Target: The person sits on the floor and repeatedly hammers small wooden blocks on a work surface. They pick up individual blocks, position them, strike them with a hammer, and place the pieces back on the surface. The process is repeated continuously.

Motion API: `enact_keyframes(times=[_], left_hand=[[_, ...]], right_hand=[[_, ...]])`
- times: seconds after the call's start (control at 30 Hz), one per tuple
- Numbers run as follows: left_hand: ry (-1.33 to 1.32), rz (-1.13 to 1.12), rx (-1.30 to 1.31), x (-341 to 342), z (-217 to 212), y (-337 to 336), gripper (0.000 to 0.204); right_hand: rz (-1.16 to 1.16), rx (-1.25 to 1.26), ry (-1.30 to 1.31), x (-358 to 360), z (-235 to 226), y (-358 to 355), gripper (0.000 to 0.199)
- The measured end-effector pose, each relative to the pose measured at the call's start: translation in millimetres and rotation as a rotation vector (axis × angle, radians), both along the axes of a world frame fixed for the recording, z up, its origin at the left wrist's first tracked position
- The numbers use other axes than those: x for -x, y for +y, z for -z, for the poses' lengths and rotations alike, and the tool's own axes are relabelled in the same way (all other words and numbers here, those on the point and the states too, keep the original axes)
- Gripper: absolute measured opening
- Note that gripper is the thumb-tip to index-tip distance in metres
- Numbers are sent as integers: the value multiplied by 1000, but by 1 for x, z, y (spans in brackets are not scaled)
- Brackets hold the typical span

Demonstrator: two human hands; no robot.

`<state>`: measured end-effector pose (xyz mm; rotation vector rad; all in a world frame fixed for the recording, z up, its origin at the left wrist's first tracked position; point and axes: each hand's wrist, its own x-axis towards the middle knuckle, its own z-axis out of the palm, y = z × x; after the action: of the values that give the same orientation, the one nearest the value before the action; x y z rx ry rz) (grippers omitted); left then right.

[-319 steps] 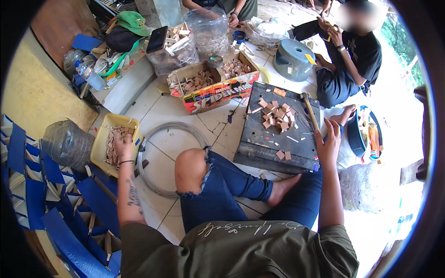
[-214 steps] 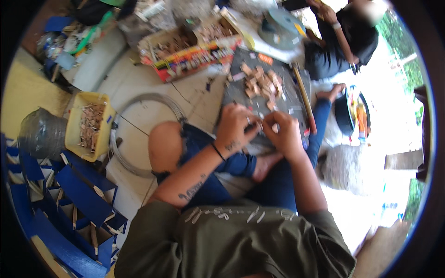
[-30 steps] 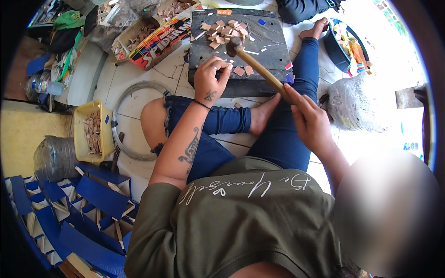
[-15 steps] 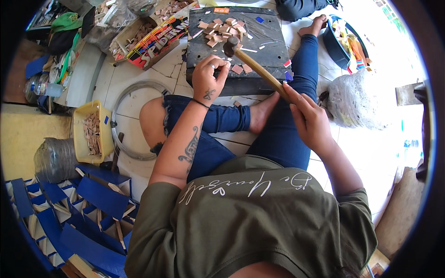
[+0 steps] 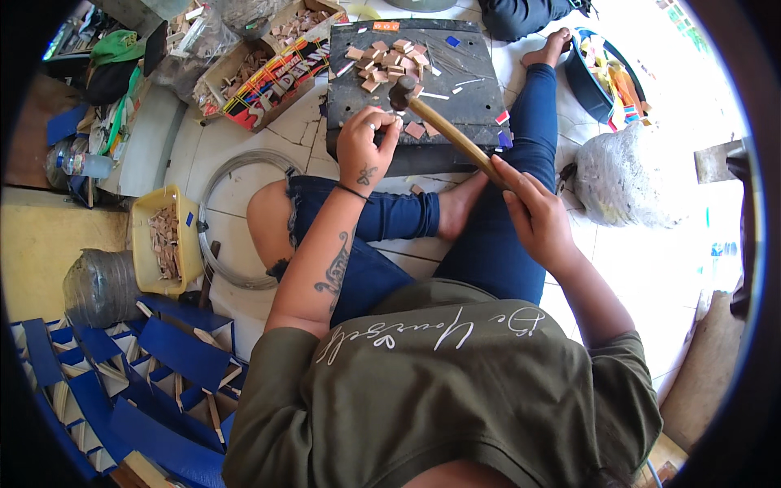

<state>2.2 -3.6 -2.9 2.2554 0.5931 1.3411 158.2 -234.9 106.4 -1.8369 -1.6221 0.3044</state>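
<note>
Left hand pinched beside the hammer

Right of a yellow tub and wire coil, its fingertips meet at the near edge of the black box; anything held is indistinct. Just right, the hammer's head hangs before piled wooden squares; its handle slants down-right into the grasping right hand.

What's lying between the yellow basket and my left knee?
In the head view, a grey wire coil lies between the yellow basket and your left knee, with a dark stick-like piece beside the basket.
</note>
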Motion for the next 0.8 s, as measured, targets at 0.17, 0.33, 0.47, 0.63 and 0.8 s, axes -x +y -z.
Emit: enact_keyframes(times=[0.17,0.33,0.47,0.63,0.8], left_hand=[[24,-5,70,1,-3,-4,9],[8,34,233,3,-13,-6,18],[-104,-16,464,31,-12,0,20],[-377,-269,539,158,19,54,18],[-551,-887,925,398,67,97,30]], right_hand=[[143,-167,-32,-36,8,29,38],[391,-36,-313,-85,36,88,32],[390,-26,-391,-101,68,127,33],[362,29,-407,-102,79,139,35],[265,-128,-509,-96,62,155,37]])
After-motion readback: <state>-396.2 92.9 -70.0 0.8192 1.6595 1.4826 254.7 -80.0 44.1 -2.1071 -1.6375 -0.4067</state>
